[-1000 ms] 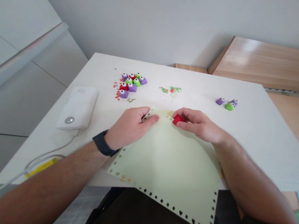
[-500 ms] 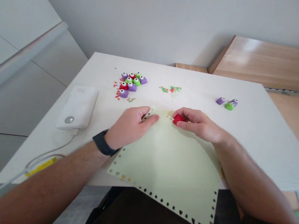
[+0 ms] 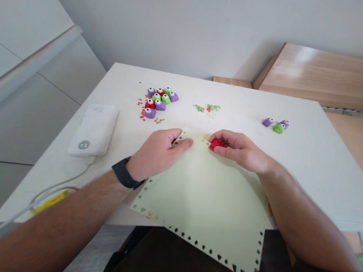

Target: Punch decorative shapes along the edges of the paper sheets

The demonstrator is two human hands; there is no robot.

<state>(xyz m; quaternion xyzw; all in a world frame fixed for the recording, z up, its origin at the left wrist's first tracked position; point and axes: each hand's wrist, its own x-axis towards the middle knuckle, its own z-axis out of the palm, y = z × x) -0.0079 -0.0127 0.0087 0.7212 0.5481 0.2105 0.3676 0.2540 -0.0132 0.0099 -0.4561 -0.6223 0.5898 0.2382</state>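
A pale green paper sheet [image 3: 200, 202] is held steady, its top corner pinched closed between the thumb and fingers of the left hand [image 3: 156, 155], while a red paper punch [image 3: 215, 144] is gripped by the right hand [image 3: 241, 151] at the sheet's upper edge.

Glossy plastic craft punches [image 3: 160, 100], matt paper sheet [image 3: 202, 198], white tabletop [image 3: 240, 121].
Sheet: pale green, smooth, thin card-like paper. Red craft punch [image 3: 215, 144]: shiny moulded plastic, as are the purple and green ones. Tabletop: smooth, matt laminate. Wooden board [image 3: 321, 74]: light, varnished, slight sheen. Power bank [image 3: 93, 129]: smooth white plastic. Watch strap [image 3: 125, 173]: black, matt, rubbery look.
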